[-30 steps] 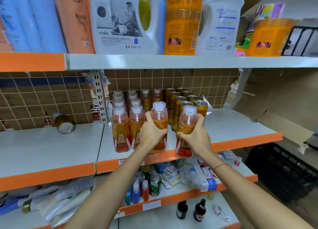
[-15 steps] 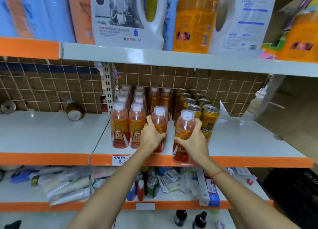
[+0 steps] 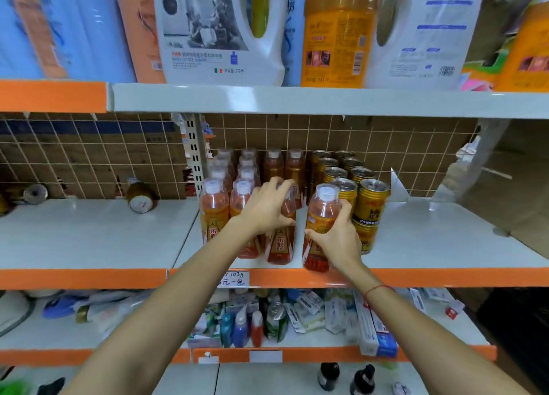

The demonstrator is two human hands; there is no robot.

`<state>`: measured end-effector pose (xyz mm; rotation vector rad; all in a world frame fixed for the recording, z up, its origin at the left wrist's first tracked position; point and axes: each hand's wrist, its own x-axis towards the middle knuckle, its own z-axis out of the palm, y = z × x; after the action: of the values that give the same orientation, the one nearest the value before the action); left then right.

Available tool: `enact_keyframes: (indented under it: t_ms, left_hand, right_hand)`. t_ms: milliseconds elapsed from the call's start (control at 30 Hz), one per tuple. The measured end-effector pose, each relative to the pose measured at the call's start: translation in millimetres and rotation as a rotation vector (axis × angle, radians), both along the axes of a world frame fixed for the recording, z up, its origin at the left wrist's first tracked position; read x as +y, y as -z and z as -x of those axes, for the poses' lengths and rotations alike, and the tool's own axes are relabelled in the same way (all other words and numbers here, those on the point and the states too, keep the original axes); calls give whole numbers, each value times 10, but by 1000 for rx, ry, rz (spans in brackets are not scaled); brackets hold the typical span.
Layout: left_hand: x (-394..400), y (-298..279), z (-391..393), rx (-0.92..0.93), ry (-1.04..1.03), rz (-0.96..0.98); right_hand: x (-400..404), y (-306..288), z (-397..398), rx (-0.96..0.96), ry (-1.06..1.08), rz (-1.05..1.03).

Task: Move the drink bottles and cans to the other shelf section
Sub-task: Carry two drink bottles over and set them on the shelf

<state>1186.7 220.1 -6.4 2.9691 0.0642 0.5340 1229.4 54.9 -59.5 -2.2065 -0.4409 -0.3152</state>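
Observation:
Rows of orange drink bottles with white caps (image 3: 214,213) stand on the right section of the middle shelf (image 3: 430,246), with gold cans (image 3: 371,204) in rows beside them. My left hand (image 3: 267,207) grips a front bottle (image 3: 280,246) around its upper part, covering the cap. My right hand (image 3: 337,237) grips another orange bottle (image 3: 323,207) at its waist; its base stands at the shelf's front edge. On the left shelf section (image 3: 89,234) a gold can (image 3: 139,197) lies on its side near the back.
Large detergent jugs (image 3: 219,29) fill the shelf above. The shelf below holds small bottles, a can and boxes (image 3: 267,320). An upright post (image 3: 193,154) divides the two sections. Another tipped can (image 3: 34,193) lies at the far left.
The view has moved closer to the shelf. Both bottles have come down onto the shelf front, and my left hand has slid up over its bottle's cap.

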Motion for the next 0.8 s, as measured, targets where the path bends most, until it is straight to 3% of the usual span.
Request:
enact_keyframes:
  t_ms: [67, 167, 400, 633, 800]
  left_hand:
    - [51, -79, -56, 148, 32, -15]
    - [95, -150, -123, 223, 50, -51]
    - [183, -189, -178, 229, 16, -23]
    - [149, -169, -156, 190, 37, -164]
    - [178, -142, -130, 172, 43, -150]
  right_hand:
    - [46, -6, -6, 8, 8, 0]
    - [89, -8, -29, 17, 20, -3]
    - [165, 65, -49, 22, -10, -8]
    - [28, 42, -64, 39, -70, 40]
    - [-120, -257, -65, -133, -132, 156]
